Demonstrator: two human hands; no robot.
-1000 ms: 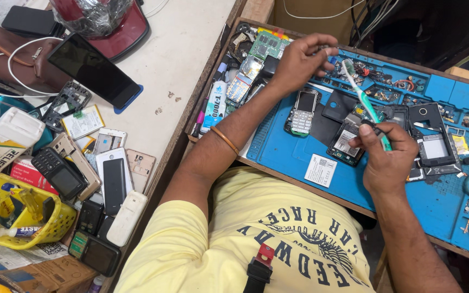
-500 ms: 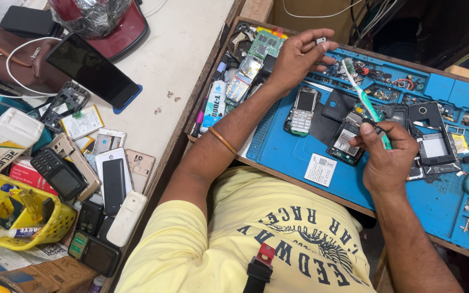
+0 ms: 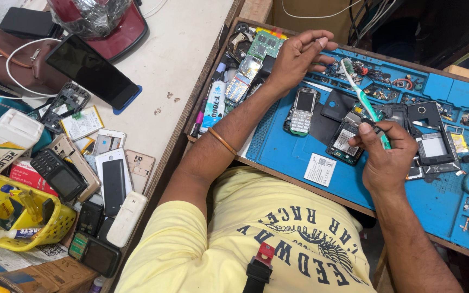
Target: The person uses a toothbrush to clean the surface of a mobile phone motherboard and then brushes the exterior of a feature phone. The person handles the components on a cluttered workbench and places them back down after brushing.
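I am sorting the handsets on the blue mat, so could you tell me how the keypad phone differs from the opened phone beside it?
The keypad phone lies face up with its keys and small screen showing, while the opened phone lies back up, cover off, its insides bare. The keypad phone lies just below the left hand, untouched; the opened phone sits at the right hand, which grips a green and white toothbrush over it. Both lie on the blue mat.

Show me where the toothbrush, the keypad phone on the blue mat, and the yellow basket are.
toothbrush (image 3: 366, 106), head view, on its green-and-white handle.
keypad phone (image 3: 302, 111), head view, on its keypad.
yellow basket (image 3: 55, 230), head view, on its right wall.
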